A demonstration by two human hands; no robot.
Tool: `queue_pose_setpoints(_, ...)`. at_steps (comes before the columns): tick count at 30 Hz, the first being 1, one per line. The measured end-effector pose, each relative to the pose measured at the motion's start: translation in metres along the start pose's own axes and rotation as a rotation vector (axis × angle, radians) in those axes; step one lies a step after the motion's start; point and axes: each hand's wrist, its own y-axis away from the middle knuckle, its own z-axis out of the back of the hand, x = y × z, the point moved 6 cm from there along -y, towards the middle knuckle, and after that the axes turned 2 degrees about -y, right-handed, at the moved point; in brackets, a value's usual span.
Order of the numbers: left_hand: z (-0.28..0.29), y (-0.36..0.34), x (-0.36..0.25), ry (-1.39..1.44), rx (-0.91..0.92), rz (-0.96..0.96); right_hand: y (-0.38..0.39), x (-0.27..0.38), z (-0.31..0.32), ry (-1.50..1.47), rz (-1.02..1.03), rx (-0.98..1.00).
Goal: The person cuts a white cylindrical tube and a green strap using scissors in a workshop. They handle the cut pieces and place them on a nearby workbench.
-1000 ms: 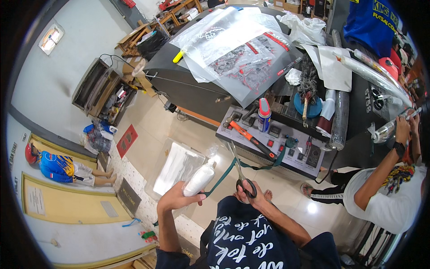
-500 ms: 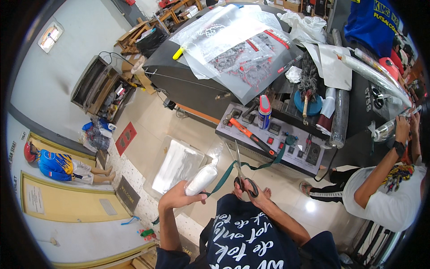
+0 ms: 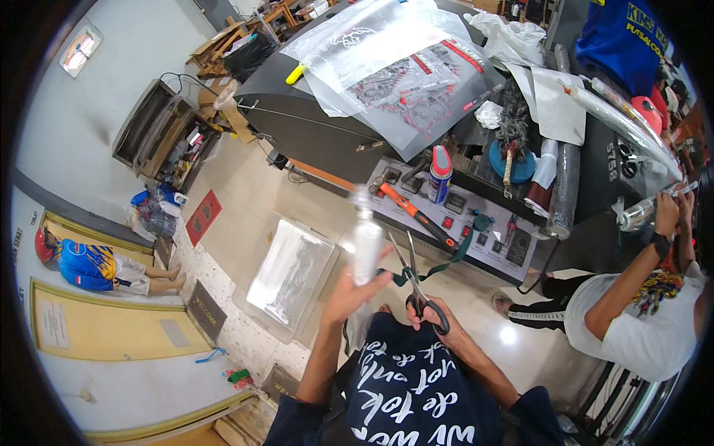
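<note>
Now the left hand (image 3: 348, 293) has moved right and upright, gripping a blurred white bundle (image 3: 367, 249) mid-frame. Right of it, the right hand (image 3: 454, 333) stays closed around the scissors (image 3: 418, 288), blades parted; whether the green strap (image 3: 462, 251) lies between them, I cannot tell. Bundle and blades being closer probably slackens the strap.

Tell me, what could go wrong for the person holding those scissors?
The scissors in the right hand stand open near the left hand, so a slip might nick its fingers.
The green ribbon runs by the blades, so closing them could snip it by accident.
The white bundle in the left hand looks blurred, so its hold is hard to judge; it might slip.
</note>
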Motion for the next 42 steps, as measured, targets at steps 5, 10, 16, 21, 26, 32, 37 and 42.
queue_pose_setpoints(5, -0.048, -0.017, 0.012, 0.135, 0.303, 0.039, 0.016, 0.006, -0.007, -0.088, -0.034, 0.005)
queue_pose_setpoints(10, -0.065, -0.034, 0.033, 0.23, 0.379, 0.095, 0.027, 0.013, -0.004, -0.222, 0.009, -0.015)
queue_pose_setpoints(16, -0.068, -0.053, 0.035, 0.172, 0.3, 0.071, 0.036, 0.018, 0.008, -0.244, 0.051, -0.054)
queue_pose_setpoints(21, -0.075, -0.054, 0.012, 0.078, 0.159, 0.043, 0.037, 0.007, 0.01, -0.145, 0.059, -0.08)
queue_pose_setpoints(26, -0.078, -0.049, 0.001, 0.076, 0.071, -0.011, 0.033, 0.003, 0.01, -0.085, 0.09, -0.071)
queue_pose_setpoints(32, -0.077, -0.044, -0.003, 0.033, -0.087, -0.033, 0.029, 0.0, 0.001, -0.06, 0.085, -0.143)
queue_pose_setpoints(37, -0.077, -0.045, 0.0, 0.02, -0.102, -0.06, 0.029, -0.007, 0.009, -0.082, 0.141, -0.18)
queue_pose_setpoints(42, -0.077, -0.045, 0.007, 0.027, -0.037, -0.059, 0.03, -0.004, 0.019, -0.196, 0.166, -0.165)
